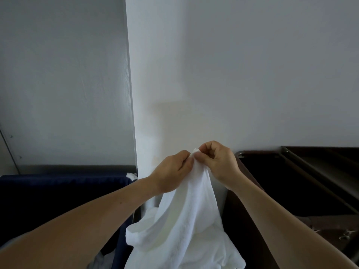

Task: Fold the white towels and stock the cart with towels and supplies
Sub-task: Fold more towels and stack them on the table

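A white towel (182, 226) hangs bunched in front of me, lifted by one corner in front of a white wall. My left hand (172, 169) and my right hand (217, 160) meet at that top corner, and both pinch it between thumb and fingers. The rest of the cloth droops down between my forearms and out of the bottom of the frame. To the right stands the dark brown cart (291, 191), whose top tray looks dark and bare.
A navy fabric bin (58, 200) stands at the lower left, with a bit of white cloth (132, 175) at its far right corner. A white wall corner (134, 94) runs down the middle. Metal rails (318, 171) edge the cart's far right side.
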Demonstrator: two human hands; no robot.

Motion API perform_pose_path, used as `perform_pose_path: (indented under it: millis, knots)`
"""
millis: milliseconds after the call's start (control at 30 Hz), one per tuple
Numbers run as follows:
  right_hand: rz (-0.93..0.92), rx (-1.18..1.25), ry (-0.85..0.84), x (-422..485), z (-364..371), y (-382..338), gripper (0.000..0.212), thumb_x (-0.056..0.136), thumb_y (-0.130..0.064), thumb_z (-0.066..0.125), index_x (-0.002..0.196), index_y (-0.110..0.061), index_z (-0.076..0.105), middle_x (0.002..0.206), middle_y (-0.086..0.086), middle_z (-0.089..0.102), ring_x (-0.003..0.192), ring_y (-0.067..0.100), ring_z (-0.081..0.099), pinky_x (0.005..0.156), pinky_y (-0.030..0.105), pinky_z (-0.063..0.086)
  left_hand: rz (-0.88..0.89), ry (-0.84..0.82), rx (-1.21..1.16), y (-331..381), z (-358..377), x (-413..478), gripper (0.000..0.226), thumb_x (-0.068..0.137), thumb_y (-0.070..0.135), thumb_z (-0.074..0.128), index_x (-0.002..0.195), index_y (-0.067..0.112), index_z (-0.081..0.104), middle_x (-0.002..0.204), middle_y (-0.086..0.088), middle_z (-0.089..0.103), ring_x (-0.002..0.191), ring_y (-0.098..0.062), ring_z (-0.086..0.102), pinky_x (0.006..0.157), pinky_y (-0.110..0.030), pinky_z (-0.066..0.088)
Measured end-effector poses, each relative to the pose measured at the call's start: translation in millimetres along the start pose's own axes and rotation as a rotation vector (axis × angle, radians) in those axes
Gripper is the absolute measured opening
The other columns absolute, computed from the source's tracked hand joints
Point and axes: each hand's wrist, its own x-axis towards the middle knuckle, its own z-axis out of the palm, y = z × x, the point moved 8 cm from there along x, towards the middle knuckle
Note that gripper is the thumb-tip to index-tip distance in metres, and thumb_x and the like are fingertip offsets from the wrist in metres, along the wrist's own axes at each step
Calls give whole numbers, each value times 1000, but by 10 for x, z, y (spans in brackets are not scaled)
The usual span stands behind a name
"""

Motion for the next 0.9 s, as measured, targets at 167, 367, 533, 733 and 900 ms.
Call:
perform_pose_path:
  millis: [167, 367, 533, 733, 900]
  knots:
    - [34, 70, 36, 6, 43, 59, 10, 88, -18, 74, 85, -20, 65, 79, -7, 68, 72, 4, 62, 71, 24, 53, 4, -65, 29, -36, 65, -10, 28, 105, 30, 37, 82, 15, 42, 71, 1, 50, 63, -15, 43, 60, -31, 36]
    - [160, 94, -122, 17, 213, 187, 43, 97, -45, 57, 89, -4, 60, 77, 0, 57, 72, 14, 52, 67, 34, 42, 114, 15, 8, 81, -101, 52, 33, 106, 24, 39, 73, 22, 32, 62, 6, 40, 56, -12, 34, 55, -28, 30]
    - [-120, -10, 209, 396, -233, -413, 29, 100, -26, 56, 76, -11, 55, 64, -6, 47, 58, 4, 41, 59, 28, 37, 9, -25, 35, -33, -303, 226, 19, 98, 22, 48, 116, 18, 46, 91, -1, 63, 79, -24, 58, 73, -39, 48]
    - [-278, 13, 523, 898, -834, -1223, 23, 99, -31, 58, 78, -21, 57, 66, -11, 51, 57, -4, 44, 61, 24, 38, 110, 113, -79, 63, -515, 301, 79, 84, 23, 69, 143, 40, 19, 103, 9, 55, 81, -18, 62, 71, -28, 55]
    - [-261, -69, 429, 1008, -673, -1358, 25, 99, -32, 57, 75, -23, 56, 67, -11, 52, 57, -3, 45, 62, 26, 39, 155, 70, -39, -62, -229, 174, 74, 85, 40, 71, 142, 50, 24, 120, 15, 49, 92, -10, 57, 86, -27, 53]
